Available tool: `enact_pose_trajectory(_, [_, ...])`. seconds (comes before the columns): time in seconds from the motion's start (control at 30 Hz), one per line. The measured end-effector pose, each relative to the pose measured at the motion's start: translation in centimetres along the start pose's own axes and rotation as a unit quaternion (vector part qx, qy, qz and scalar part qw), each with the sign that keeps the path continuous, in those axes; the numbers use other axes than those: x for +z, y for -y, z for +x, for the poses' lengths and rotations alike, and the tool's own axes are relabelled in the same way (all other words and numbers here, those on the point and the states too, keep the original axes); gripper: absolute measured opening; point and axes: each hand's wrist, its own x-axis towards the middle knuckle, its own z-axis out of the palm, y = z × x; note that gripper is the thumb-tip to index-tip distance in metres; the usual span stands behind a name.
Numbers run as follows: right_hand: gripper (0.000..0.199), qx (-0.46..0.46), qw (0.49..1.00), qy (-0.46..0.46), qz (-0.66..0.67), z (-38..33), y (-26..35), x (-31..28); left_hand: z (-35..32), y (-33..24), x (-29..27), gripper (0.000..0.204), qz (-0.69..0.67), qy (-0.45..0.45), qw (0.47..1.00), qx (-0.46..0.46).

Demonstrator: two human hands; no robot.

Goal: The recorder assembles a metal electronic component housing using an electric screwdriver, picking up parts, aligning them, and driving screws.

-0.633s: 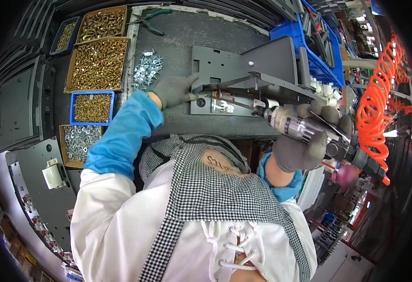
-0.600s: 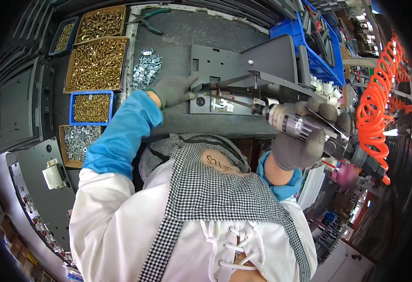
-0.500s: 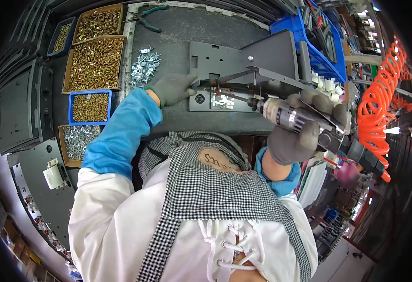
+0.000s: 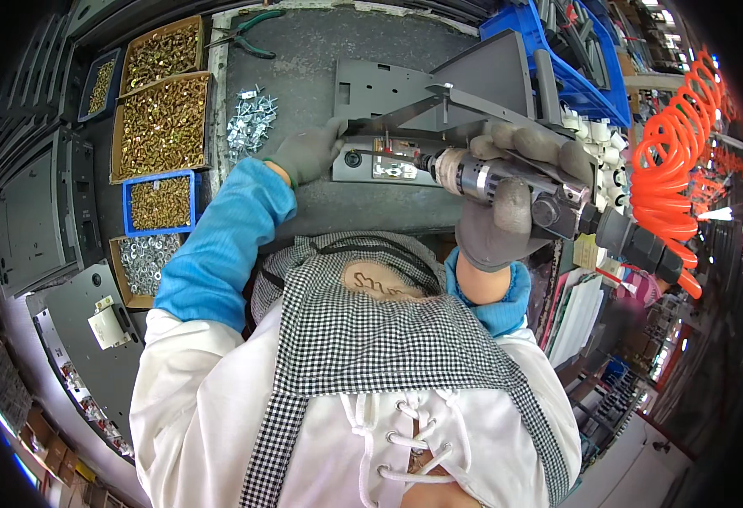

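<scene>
My right hand, in a grey glove, is wrapped round an air-powered screwdriver lying nearly level. Its long bit points left toward my left hand, also grey-gloved. The left fingers are closed at the left end of a bent grey metal bracket; the bit's tip is hard to make out there. Beneath lies a flat grey metal panel with holes cut in it. A small white and metal fitting sits on the panel's near part, below the bit.
Boxes of brass-coloured screws and a box of washers stand at left. Loose silver fasteners and green-handled pliers lie on the bench. A blue bin, white cylindrical parts and a coiled orange hose are at right.
The screwdriver and my right hand have moved left, bringing the chuck nearer my left hand. My left hand stays at the bracket's left end. The whole view has shifted slightly.
</scene>
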Motion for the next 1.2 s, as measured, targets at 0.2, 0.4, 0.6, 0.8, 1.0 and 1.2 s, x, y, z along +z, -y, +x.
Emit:
enact_pose_trajectory(0.2, [0.071,-0.007,0.999,0.031,0.02,-0.3,0.4,-1.2,2.2,-1.4,-3.4,0.086,0.13,0.037,0.991,0.015])
enact_pose_trajectory(0.4, [0.065,0.006,0.999,0.039,0.001,0.0,1.0,-1.7,5.2,-1.7,-5.3,0.072,0.218,0.112,0.967,0.074])
enact_pose_trajectory(0.6, [0.069,0.002,1.0,0.019,0.008,0.4,0.5,-1.0,6.1,-0.5,-4.8,0.068,0.196,0.074,0.975,0.067])
enact_pose_trajectory(0.8, [0.063,-0.018,1.0,0.001,-0.005,0.3,-0.9,-0.2,6.0,-0.6,-4.9,0.057,0.183,0.088,0.978,0.055])
enact_pose_trajectory(1.0, [0.061,-0.025,0.999,0.018,-0.01,0.6,-2.3,0.5,5.7,-0.7,-5.0,0.075,0.157,0.098,0.982,0.042])
enact_pose_trajectory(1.2, [0.059,0.005,0.998,0.039,-0.05,1.1,-3.4,1.0,5.6,-0.5,-5.1,0.084,0.154,0.099,0.983,0.031])
